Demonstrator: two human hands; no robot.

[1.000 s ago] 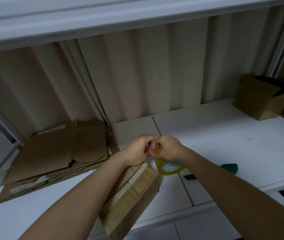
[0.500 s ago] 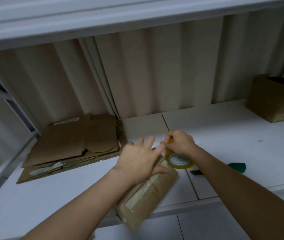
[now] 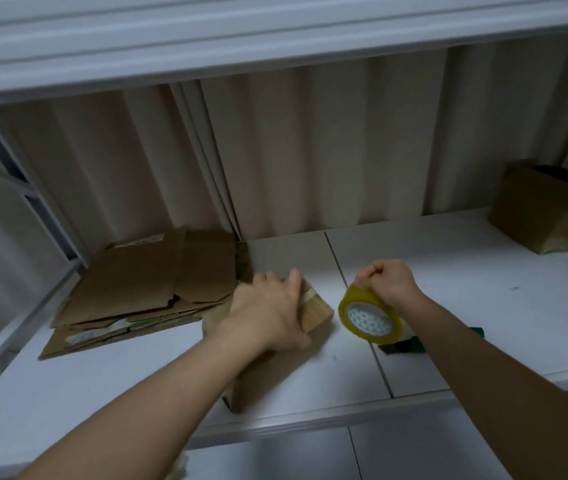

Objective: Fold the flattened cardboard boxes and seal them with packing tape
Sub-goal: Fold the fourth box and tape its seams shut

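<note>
On the white worktop (image 3: pixel 466 306), the left hand (image 3: pixel 272 310) lies flat, fingers straight, pressing the folded box (image 3: pixel 313 311); the right hand (image 3: pixel 388 280), raised beside it, pinches the tape roll (image 3: pixel 370 317).

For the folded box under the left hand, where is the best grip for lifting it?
Probably across its narrow width from above: the box lies flat on the table, and the left hand already spans its top, thumb down one side.
</note>
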